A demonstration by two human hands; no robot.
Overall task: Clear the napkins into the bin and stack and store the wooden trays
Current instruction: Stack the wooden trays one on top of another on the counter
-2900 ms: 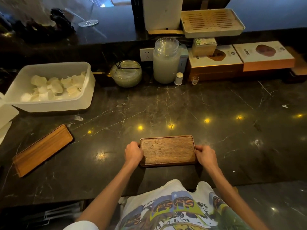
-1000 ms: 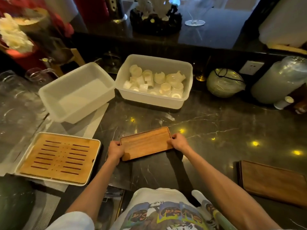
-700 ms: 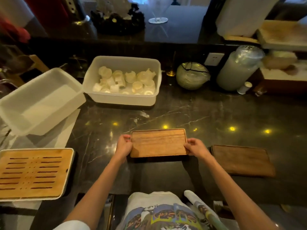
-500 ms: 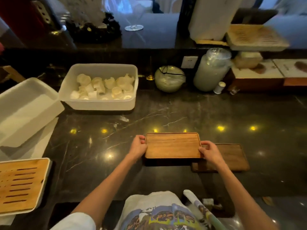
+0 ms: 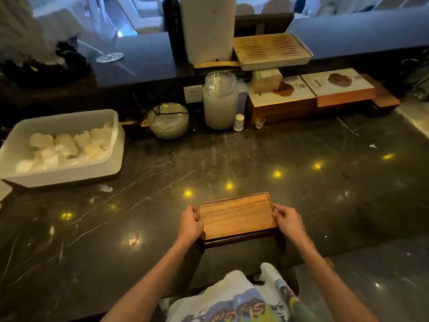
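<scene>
A light wooden tray (image 5: 236, 216) lies near the front edge of the dark marble counter (image 5: 255, 156), on top of a darker wooden tray (image 5: 241, 239) whose front edge shows just beneath it. My left hand (image 5: 190, 225) grips the upper tray's left end. My right hand (image 5: 287, 220) grips its right end. A white plastic bin (image 5: 111, 159) at the left holds crumpled white napkins (image 5: 65, 147).
Along the back stand a round glass bowl (image 5: 168, 120), a tall glass jar (image 5: 220, 101), a small white shaker (image 5: 238, 122) and flat boxes (image 5: 311, 91). A slatted bamboo tray (image 5: 271, 51) and a white cylinder (image 5: 206, 29) sit on the raised ledge.
I picked up the light tray from the left, carried it right with both hands and set it on top of the darker tray. My view swung right with it.
</scene>
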